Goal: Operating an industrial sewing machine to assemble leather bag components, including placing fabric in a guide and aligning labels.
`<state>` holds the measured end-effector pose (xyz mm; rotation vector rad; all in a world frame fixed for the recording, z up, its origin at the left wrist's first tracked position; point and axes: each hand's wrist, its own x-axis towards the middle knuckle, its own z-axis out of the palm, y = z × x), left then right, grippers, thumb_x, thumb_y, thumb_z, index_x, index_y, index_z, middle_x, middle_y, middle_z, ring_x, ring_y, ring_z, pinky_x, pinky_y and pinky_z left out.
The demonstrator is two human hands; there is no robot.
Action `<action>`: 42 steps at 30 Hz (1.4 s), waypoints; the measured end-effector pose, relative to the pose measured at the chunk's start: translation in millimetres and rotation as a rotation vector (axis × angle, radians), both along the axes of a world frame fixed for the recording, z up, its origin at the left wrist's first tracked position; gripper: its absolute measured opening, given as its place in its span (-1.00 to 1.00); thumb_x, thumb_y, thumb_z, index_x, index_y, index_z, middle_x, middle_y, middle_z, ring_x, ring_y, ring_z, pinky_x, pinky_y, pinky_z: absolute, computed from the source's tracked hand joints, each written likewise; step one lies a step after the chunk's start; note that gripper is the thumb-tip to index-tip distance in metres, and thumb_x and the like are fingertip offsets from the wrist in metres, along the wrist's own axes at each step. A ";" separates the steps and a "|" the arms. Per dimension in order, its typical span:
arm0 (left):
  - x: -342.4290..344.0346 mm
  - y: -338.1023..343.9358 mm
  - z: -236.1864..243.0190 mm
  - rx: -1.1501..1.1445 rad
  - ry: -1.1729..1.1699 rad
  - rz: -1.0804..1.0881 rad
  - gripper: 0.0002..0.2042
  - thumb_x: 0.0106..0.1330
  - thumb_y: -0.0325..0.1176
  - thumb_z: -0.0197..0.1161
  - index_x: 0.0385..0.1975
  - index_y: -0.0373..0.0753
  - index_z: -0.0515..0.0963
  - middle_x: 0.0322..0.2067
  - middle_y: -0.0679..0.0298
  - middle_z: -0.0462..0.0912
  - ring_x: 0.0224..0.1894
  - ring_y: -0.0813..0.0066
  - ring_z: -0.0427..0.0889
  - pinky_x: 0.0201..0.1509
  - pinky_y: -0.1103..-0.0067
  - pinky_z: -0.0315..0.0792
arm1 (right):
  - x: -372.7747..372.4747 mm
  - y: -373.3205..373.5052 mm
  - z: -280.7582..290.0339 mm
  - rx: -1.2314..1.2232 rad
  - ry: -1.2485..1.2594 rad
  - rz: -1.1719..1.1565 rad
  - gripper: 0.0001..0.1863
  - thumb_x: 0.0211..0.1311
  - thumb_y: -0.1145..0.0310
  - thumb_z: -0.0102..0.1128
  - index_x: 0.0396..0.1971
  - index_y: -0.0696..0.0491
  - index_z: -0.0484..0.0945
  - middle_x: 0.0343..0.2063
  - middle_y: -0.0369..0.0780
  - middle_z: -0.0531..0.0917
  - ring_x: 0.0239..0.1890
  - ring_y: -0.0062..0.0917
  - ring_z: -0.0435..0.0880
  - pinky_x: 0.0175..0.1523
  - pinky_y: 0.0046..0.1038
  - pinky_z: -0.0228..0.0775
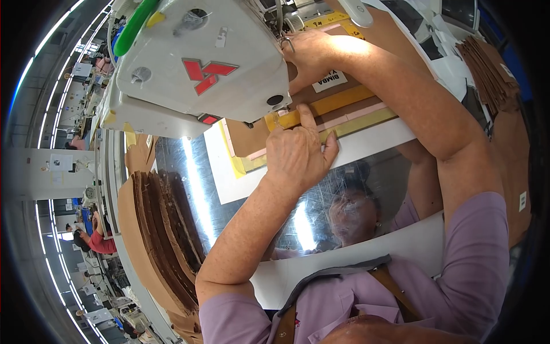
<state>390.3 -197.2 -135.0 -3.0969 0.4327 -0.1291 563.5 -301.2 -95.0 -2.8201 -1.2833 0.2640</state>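
A pale grey sewing machine head (166, 74) with a red emblem fills the upper middle. Below it lies a white template sheet (220, 186) with yellow-edged frames and a brown panel (243, 137). My left hand (295, 152) rests on the template, its index finger stretched onto a yellow strip (344, 101) and its thumb apart; it grasps nothing that I can see. My right hand (312, 57) reaches across to the machine's right side, beside a small metal loop (286, 45). The machine head partly hides its fingers, so its grip is unclear.
A shiny metal plate (366, 183) reflects the light in front of the template. Brown panels are stacked at the left (152, 229), and more brown pieces (487, 74) lie at the far right. A green handle-like part (134, 27) sticks up by the machine's left side.
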 end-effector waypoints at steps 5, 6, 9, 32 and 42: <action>0.9 7.7 -3.1 -0.009 -0.054 -0.002 -0.27 0.37 0.02 0.08 0.17 -0.70 0.43 -0.73 0.07 0.56 -0.66 0.14 0.59 -0.44 0.30 0.49 | 0.4 3.3 0.4 0.043 0.031 -0.019 -0.15 -0.07 -0.26 0.42 0.22 -0.05 0.63 0.25 -0.21 0.51 0.34 -0.31 0.43 0.38 -0.25 0.33; -0.3 6.7 -2.5 -0.009 -0.051 -0.003 -0.27 0.37 0.02 0.08 0.17 -0.70 0.43 -0.73 0.07 0.56 -0.66 0.14 0.59 -0.44 0.30 0.49 | 0.0 3.8 2.5 0.023 0.068 -0.029 -0.15 -0.05 -0.26 0.42 0.21 -0.04 0.63 0.26 -0.21 0.51 0.35 -0.31 0.42 0.39 -0.24 0.33; -6.2 2.6 0.7 0.038 -0.039 -0.017 -0.28 0.40 0.02 0.05 0.20 -0.68 0.42 -0.74 0.18 0.58 -0.66 0.25 0.59 -0.39 0.38 0.51 | 0.8 -4.0 -5.8 0.089 0.006 0.002 -0.20 0.00 -0.25 0.40 0.20 -0.05 0.64 0.26 -0.22 0.51 0.36 -0.32 0.41 0.40 -0.24 0.30; -66.4 21.5 2.4 -0.272 0.028 -0.075 -0.18 0.19 0.00 0.43 0.28 -0.53 0.34 -0.76 0.23 0.51 -0.70 0.22 0.60 -0.50 0.38 0.49 | -38.6 -46.1 -49.2 0.317 -0.174 0.316 -0.53 0.41 0.25 0.10 0.27 0.06 0.53 0.15 -0.19 0.62 0.24 -0.36 0.49 0.42 -0.30 0.27; -90.9 17.2 3.3 -0.255 0.050 -0.130 -0.13 0.16 -0.01 0.43 0.30 -0.61 0.29 -0.68 0.21 0.60 -0.66 0.29 0.63 -0.43 0.45 0.50 | -65.6 -53.6 -46.3 0.283 -0.218 0.331 -0.53 0.49 0.11 0.00 0.24 0.02 0.57 0.17 -0.25 0.61 0.27 -0.45 0.47 0.38 -0.33 0.28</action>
